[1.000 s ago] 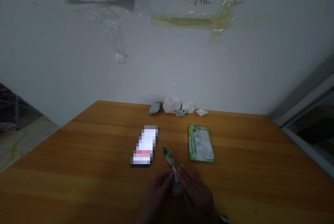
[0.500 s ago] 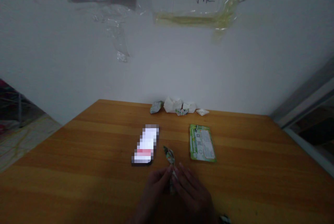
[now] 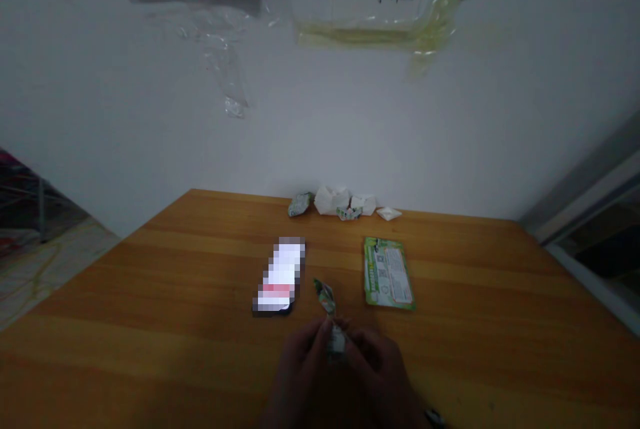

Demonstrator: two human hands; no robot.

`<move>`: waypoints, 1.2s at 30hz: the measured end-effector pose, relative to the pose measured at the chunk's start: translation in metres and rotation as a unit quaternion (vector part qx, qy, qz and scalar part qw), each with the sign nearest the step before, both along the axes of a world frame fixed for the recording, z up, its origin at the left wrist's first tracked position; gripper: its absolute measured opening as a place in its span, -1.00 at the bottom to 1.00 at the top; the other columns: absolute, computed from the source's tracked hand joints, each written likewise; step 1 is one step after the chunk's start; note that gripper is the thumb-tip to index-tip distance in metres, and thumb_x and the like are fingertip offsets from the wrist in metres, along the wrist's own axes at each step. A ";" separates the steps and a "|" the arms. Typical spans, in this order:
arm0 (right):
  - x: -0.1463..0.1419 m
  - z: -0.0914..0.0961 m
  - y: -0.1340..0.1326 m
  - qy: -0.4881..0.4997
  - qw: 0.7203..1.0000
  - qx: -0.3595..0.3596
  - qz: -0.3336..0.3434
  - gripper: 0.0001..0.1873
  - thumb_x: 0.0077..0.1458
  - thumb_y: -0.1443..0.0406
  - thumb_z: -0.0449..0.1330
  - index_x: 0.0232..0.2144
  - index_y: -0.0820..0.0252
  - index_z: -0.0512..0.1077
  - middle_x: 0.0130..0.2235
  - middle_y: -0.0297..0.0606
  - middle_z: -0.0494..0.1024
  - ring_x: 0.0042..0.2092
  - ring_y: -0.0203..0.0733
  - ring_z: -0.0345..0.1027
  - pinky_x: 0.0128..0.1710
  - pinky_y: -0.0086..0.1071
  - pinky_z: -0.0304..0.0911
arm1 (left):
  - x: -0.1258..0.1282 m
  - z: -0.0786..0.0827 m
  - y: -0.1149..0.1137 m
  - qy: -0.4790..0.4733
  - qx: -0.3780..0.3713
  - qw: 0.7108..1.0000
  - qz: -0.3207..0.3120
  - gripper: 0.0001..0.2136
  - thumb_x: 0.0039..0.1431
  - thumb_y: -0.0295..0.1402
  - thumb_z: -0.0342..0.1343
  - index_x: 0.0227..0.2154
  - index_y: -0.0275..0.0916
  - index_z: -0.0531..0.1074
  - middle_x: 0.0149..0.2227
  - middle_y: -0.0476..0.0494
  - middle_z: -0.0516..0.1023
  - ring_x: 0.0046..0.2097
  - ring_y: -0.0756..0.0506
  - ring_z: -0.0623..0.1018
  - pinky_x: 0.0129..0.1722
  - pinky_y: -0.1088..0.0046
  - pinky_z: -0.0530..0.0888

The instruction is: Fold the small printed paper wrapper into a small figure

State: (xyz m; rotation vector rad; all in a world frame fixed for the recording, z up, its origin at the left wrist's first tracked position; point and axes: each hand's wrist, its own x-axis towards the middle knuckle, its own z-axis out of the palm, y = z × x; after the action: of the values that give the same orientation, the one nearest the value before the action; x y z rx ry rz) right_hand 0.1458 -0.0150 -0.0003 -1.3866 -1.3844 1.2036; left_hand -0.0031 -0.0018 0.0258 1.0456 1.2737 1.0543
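A narrow piece of folded printed paper (image 3: 326,295), green and white, stands between my two hands near the front of the table. The fingers of my left hand (image 3: 305,345) are closed on its left side. From the right, my right hand (image 3: 373,355) pinches the same paper with fingers curled in. The paper's upper end is bent and points up and left, above the fingertips; a pale lower part shows between the thumbs. Beyond my right hand lies a flat green and white printed packet (image 3: 389,275). Ahead of my left hand is a phone (image 3: 281,275) with a lit, blurred screen.
Along the wall sit a crumpled printed paper (image 3: 301,204), white crumpled paper (image 3: 331,201), a small printed folded piece (image 3: 349,213) and a white folded paper (image 3: 389,213). A small dark item (image 3: 434,417) is by my right wrist. The wooden table (image 3: 165,269) meets the wall.
My right hand's fingers, earlier stretched along the paper, are now curled in and pinching it. More of the paper's pale lower part shows between the thumbs.
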 end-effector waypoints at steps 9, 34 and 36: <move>-0.002 -0.007 0.001 0.098 0.994 -0.054 0.010 -0.66 0.07 0.05 0.24 -0.39 0.21 0.60 -0.33 -0.20 0.68 -0.26 -0.08 0.54 -0.25 -0.34 0.38 | 0.001 -0.012 0.000 -0.051 -0.032 0.998 -0.031 -0.68 0.15 -0.09 0.16 -0.31 -0.26 0.64 -0.34 -0.16 0.71 -0.32 -0.15 0.62 -0.25 0.41 0.51; -0.013 0.003 -0.010 -0.017 0.999 -0.029 -0.022 -0.53 0.07 0.02 0.12 -0.49 0.29 0.60 -0.47 -0.16 0.64 -0.40 -0.11 0.50 -0.40 -0.42 0.29 | 0.005 -0.014 -0.004 -0.008 -0.032 0.999 0.006 -0.61 -0.04 -0.09 0.32 -0.69 -0.28 0.39 -0.66 0.09 0.32 -0.55 0.05 0.33 -0.55 0.57 0.24; -0.013 0.004 -0.012 -0.020 0.999 -0.036 -0.024 -0.54 0.06 0.02 0.12 -0.49 0.30 0.60 -0.48 -0.17 0.64 -0.40 -0.13 0.48 -0.40 -0.43 0.28 | 0.005 -0.012 -0.004 -0.057 -0.047 0.997 0.019 -0.61 -0.11 -0.06 0.35 -0.69 -0.29 0.43 -0.66 0.06 0.37 -0.56 0.04 0.34 -0.56 0.56 0.26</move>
State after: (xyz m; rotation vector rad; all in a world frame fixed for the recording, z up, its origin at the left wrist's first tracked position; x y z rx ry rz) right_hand 0.1324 -0.0270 0.0035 -1.4938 -1.3388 1.2101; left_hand 0.0019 -0.0060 0.0136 0.8800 1.2424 1.0570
